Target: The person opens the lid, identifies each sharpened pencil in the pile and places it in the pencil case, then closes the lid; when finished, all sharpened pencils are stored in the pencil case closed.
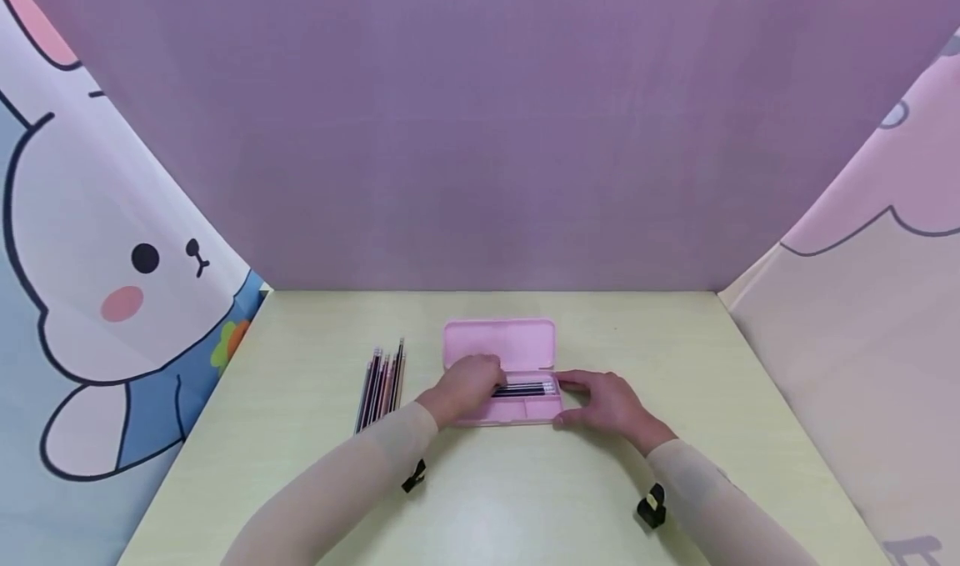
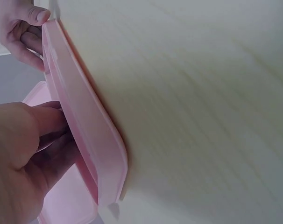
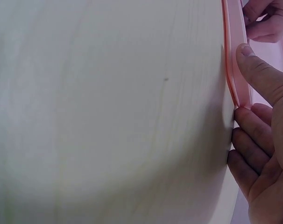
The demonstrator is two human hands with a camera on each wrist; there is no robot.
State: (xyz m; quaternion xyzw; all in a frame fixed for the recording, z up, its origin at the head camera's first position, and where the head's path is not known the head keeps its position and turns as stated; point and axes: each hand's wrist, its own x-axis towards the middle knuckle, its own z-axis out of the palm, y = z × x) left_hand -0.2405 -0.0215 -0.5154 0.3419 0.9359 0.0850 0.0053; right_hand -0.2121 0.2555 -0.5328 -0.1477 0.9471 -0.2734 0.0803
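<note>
A pink pencil case [image 1: 498,413] lies on the table with its lid [image 1: 517,343] raised at the back. Several dark pencils [image 1: 521,390] lie lengthwise in its rear compartment. My left hand [image 1: 468,384] reaches into the case over the pencils' left part, fingers bent downward. The case wall hides its fingertips in the left wrist view, so whether it pinches the pencils does not show. With thumb near the front corner and fingers against the right end, my right hand [image 3: 267,135] holds the case.
Left of the case lies a loose bunch of pencils [image 1: 382,387], partly behind my left sleeve. The pale table [image 1: 525,499] meets a purple backdrop [image 1: 480,132] behind, with printed cloth panels [image 1: 112,324] at the sides.
</note>
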